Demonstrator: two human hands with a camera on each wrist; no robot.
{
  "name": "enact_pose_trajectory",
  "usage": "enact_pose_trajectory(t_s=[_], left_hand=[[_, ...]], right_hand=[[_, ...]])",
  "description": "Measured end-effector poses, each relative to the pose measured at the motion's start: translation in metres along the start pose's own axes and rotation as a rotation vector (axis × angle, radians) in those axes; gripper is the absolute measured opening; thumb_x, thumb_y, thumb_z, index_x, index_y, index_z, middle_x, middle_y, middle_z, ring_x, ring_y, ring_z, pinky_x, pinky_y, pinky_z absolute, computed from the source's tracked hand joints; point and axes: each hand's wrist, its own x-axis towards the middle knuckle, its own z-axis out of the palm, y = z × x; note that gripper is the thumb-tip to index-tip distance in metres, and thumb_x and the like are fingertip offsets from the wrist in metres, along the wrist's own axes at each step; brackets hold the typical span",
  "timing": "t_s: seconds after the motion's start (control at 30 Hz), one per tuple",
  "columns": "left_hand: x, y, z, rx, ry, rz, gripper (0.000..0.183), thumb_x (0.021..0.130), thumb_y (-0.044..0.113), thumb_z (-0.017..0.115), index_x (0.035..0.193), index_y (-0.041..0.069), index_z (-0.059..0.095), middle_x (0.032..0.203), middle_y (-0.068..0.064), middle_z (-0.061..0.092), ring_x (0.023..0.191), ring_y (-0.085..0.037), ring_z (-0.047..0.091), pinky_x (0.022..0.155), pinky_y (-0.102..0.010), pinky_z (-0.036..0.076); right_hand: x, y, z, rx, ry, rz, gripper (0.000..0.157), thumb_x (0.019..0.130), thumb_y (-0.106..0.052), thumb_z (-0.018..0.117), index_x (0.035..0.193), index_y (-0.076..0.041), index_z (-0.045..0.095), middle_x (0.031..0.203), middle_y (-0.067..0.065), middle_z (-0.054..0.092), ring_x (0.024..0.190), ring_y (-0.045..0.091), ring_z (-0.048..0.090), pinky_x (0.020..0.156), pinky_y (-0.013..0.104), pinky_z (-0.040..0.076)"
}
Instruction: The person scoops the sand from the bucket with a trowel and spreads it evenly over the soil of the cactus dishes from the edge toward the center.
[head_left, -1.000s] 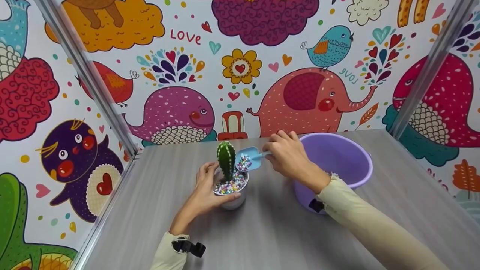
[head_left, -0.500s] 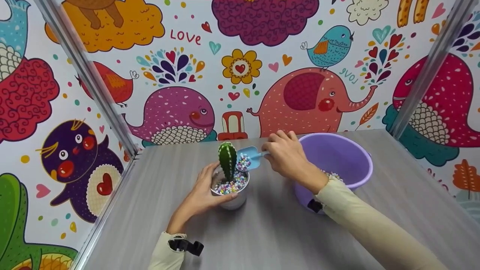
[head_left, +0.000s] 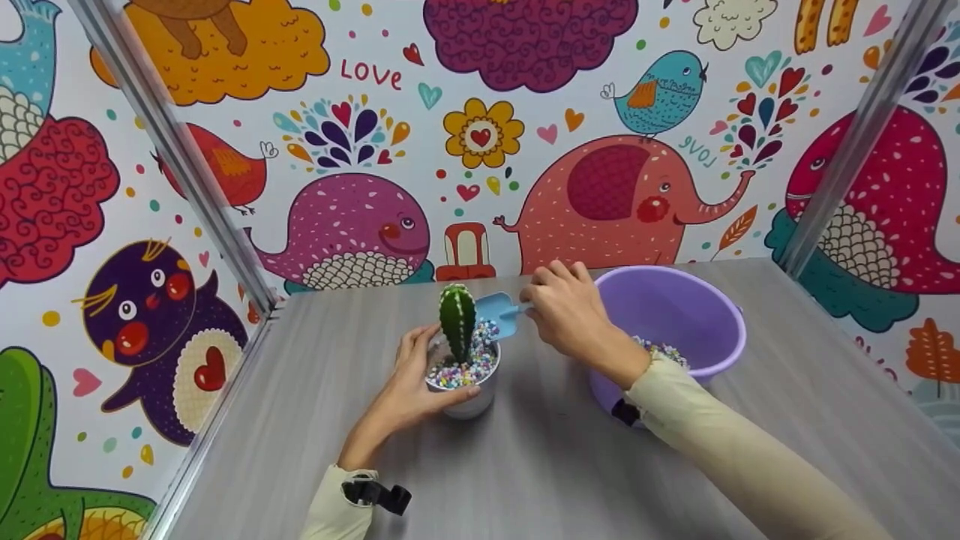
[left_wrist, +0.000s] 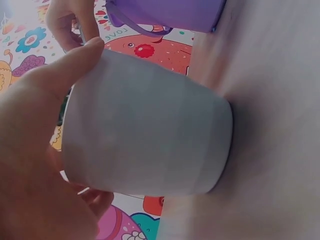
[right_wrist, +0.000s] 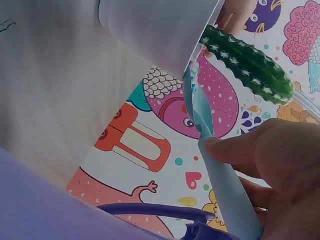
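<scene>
A green cactus [head_left: 457,321] stands in a white pot [head_left: 471,406] whose top is covered with multicoloured pebbles [head_left: 454,374]. My left hand [head_left: 414,379] grips the pot round its rim, thumb on the near side and fingers at the far left. With my right hand [head_left: 568,315] I hold a small light-blue shovel [head_left: 496,311] by its handle, thumb along it in the right wrist view. The shovel's blade tilts down at the pot's right rim, beside the cactus, with pebbles at its lower edge. In the left wrist view the pot's wall [left_wrist: 150,125] hides the cactus almost wholly.
Right of the pot stands a purple bucket [head_left: 731,349] with more pebbles [head_left: 664,351] inside, partly behind my right forearm. A grey wood-grain table [head_left: 540,472] lies under everything. Printed cartoon walls [head_left: 480,67] with metal posts [head_left: 180,157] close off the back and sides.
The shovel has tipped toward the pot, and the pebbles on its blade have slid down to its lower edge. My left hand keeps its grip, and the pot has shifted slightly right.
</scene>
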Motion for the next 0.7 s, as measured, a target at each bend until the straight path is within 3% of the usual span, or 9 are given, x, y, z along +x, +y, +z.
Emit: enact_pose_trajectory(t_s=[0.23, 0.7], left_hand=[[-0.0001, -0.0022, -0.0038, -0.009, -0.003, 0.010, 0.121, 0.075, 0.060, 0.094, 0.169, 0.018, 0.031, 0.171, -0.013, 0.032, 0.159, -0.035, 0.034, 0.128, -0.068, 0.034], [-0.0006, -0.0054, -0.0059, -0.063, -0.038, 0.018, 0.119, 0.077, 0.058, 0.093, 0.170, 0.023, 0.028, 0.176, -0.009, 0.026, 0.162, -0.036, 0.032, 0.128, -0.069, 0.030]], right_hand=[[0.0007, -0.0012, -0.0005, 0.007, 0.021, 0.003, 0.019, 0.092, -0.017, 0.087, 0.111, -0.013, 0.085, 0.109, 0.007, 0.075, 0.106, 0.029, 0.059, 0.090, 0.046, 0.043], [0.0027, -0.0019, 0.0003, -0.047, 0.053, 0.033, 0.020, 0.092, -0.018, 0.086, 0.111, -0.015, 0.084, 0.107, 0.006, 0.073, 0.106, 0.028, 0.058, 0.091, 0.047, 0.043]])
